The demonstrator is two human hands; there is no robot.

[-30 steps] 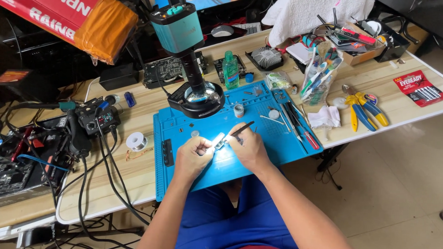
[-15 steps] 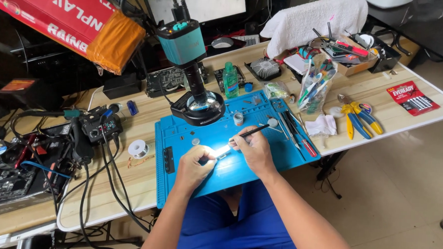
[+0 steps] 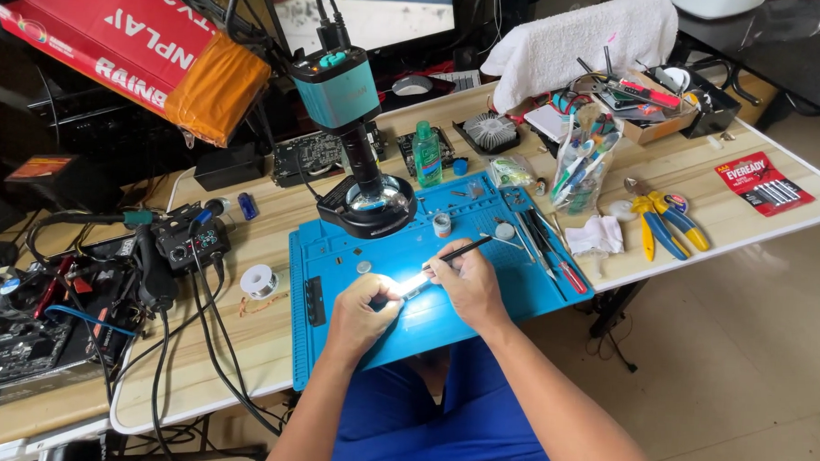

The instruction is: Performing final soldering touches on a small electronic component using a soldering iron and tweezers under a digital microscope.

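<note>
Right hand [image 3: 467,282] grips your black-handled tool [image 3: 453,256]; left hand [image 3: 362,311] pinches a small bright part [image 3: 399,285] on the blue mat [image 3: 517,293]. Mid-probing; keep both steady.

The mat [image 3: 516,307] is laid on the surface [image 3: 242,343] beneath the fingers [image 3: 391,292]; the microscope [image 3: 367,202] is set behind them, the solder spool [image 3: 261,281] to their left, the pliers [image 3: 660,221] to their right.

The flat blue rubber mat [image 3: 516,307] looks smooth and matt on the pale wooden table [image 3: 242,343]. The thin black tool [image 3: 459,252] looks like shiny plastic. The white cloth towel [image 3: 580,41] looks soft and fuzzy.
</note>
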